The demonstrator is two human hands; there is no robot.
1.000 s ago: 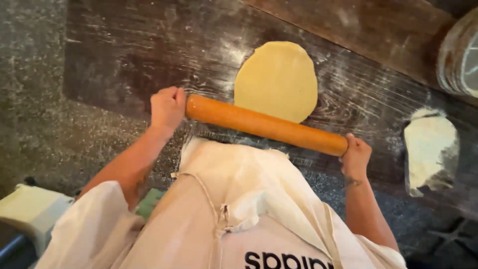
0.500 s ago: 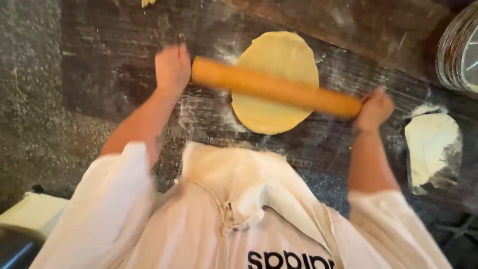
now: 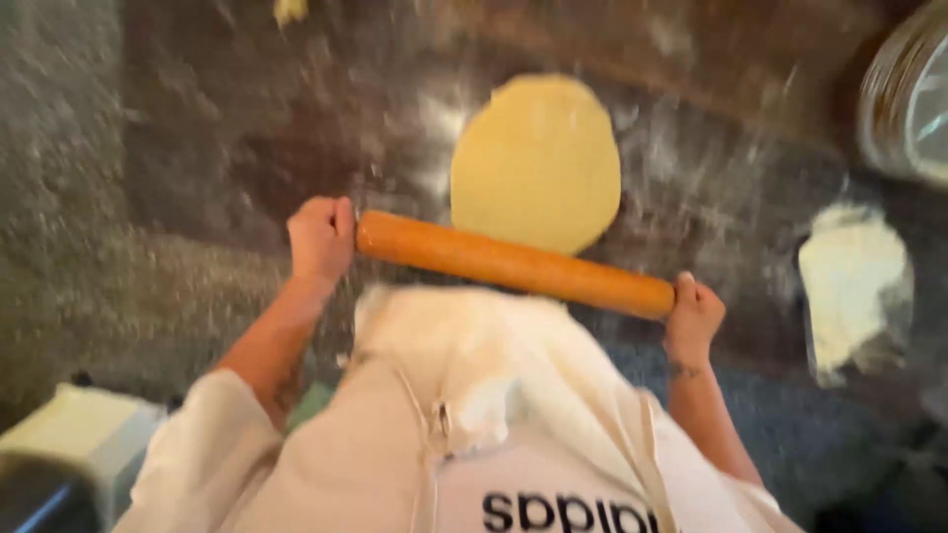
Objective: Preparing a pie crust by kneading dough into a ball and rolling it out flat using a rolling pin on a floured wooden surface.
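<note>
Far left, lower corner: one pale box-like thing [image 3: 69, 439], blurred. Left hand [image 3: 321, 239] fisted around the left end of one orange-brown wooden rolling pin [image 3: 513, 265]. Pin lying slanted across the dark, flour-dusted table [image 3: 197, 178], left end higher, resting on the near edge of one round yellow dough sheet [image 3: 536, 161] flat on the table. Right hand [image 3: 694, 314] fisted around the pin's right end. Further right, one pale lump of dough or flour [image 3: 854, 281], well apart from the sheet. Top right corner: one round rimmed vessel [image 3: 904, 94], partly cut off. Two hands, both gripping.
</note>
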